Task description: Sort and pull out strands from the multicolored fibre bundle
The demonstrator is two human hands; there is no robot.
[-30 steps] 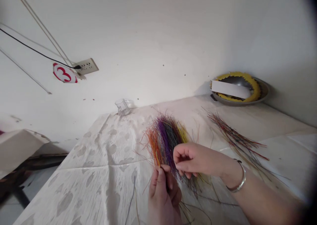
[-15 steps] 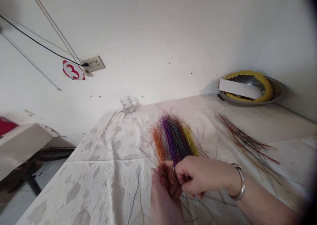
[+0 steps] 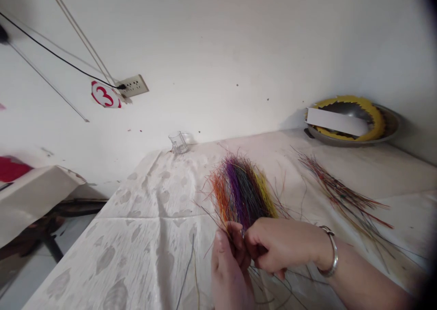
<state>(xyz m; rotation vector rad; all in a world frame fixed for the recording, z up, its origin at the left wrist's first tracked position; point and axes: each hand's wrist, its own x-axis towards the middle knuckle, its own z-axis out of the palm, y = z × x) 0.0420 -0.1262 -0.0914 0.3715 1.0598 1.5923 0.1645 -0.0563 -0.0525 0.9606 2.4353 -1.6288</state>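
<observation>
A fan of thin coloured strands (image 3: 241, 191), orange, purple, dark grey and yellow, lies on the white patterned tablecloth (image 3: 136, 237). My left hand (image 3: 230, 273) is closed at the near end of the fan, fingers curled around strands. My right hand (image 3: 282, 246), with a silver bangle on its wrist, is pinched shut on strands right against the left hand's fingertips. The near ends of the strands are hidden under both hands.
A second loose bunch of reddish strands (image 3: 341, 196) lies to the right. A metal dish with a yellow ring and a white card (image 3: 351, 121) stands at the back right. A small clear cup (image 3: 178, 142) sits by the wall. A few single strands (image 3: 189, 269) lie near the front.
My right hand has dropped from above the fan down to meet the left hand's fingers. The view has shifted slightly, so everything sits a little further right.
</observation>
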